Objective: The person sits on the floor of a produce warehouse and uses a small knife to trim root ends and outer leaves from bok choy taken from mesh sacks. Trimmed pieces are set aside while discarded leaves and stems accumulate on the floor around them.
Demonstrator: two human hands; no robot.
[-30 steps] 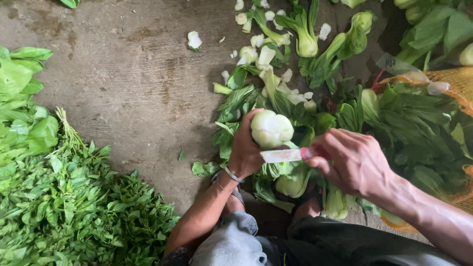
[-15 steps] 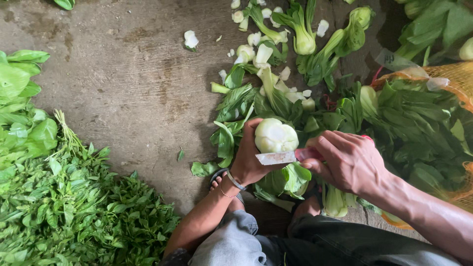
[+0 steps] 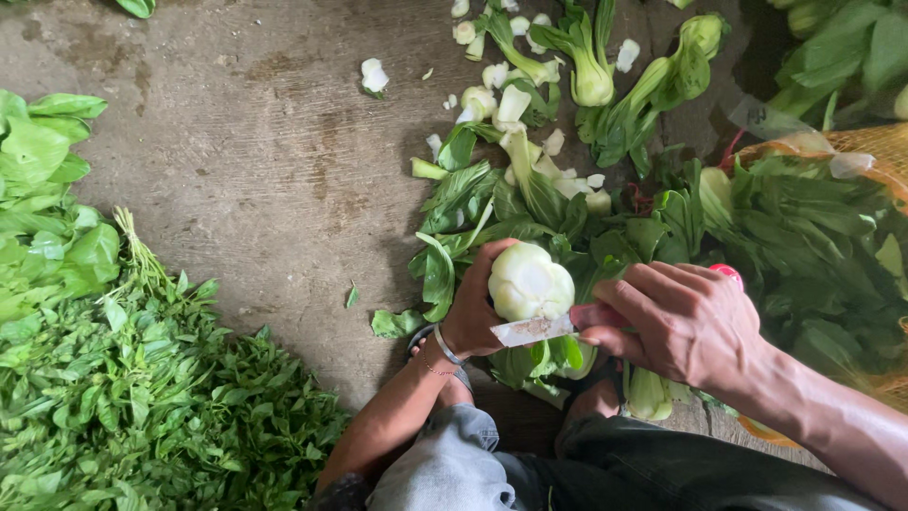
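nearest the camera, the person's knees in grey and dark cloth fill the bottom edge, and both forearms reach out from there. the left hand (image 3: 473,312) is closed around a head of bok choy (image 3: 530,281), its grip wrapped about the stalks so that the pale, cut base faces up toward the camera; held this way the base is open to the blade. the right hand (image 3: 686,322) is closed tight on the pink handle of a small knife (image 3: 532,329), whose blade lies flat against the lower side of that base, touching it. thin bangles circle the left wrist.

just beyond the hands lies a loose heap of trimmed leaves (image 3: 492,203) on the bare concrete floor (image 3: 255,161), with white stalk offcuts (image 3: 515,99) scattered farther out among more whole heads. to the left sits a big pile of small-leaved greens (image 3: 132,397), well apart from the cutting. at the far right a woven basket (image 3: 870,142) holds dark leafy heads, within reach of the knife hand.
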